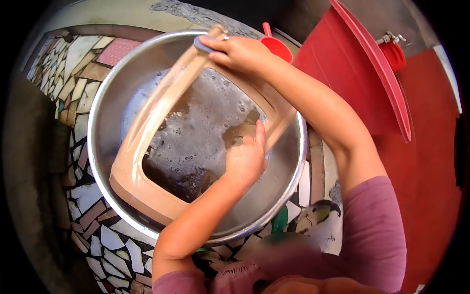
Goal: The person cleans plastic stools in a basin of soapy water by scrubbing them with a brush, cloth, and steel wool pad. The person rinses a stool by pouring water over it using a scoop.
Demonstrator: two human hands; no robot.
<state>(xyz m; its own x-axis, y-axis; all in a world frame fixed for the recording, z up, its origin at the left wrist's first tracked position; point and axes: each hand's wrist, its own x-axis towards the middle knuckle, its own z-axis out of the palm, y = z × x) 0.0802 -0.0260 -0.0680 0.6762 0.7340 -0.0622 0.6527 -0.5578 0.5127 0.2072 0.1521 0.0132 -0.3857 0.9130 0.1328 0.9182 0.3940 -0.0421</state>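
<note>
A beige plastic frame (156,108) with a large rounded opening rests tilted across a wide metal basin (104,98). Through the opening, foamy grey water (196,127) shows, with dark shapes under the surface that I cannot make out. My right hand (240,53) is at the frame's far corner, fingers closed on a small grey-purple pad pressed against the plastic. Lower down, my left hand (246,159) is at the frame's right side, its index finger stretched along the inner edge and the other fingers curled at the rim.
A red dipper (276,48) lies beyond the basin. To the right stands a large red tub (342,68), with a metal tap (390,38) behind it. Irregular stone tiles (110,237) cover the floor, and a pink mat (117,51) lies at the far left.
</note>
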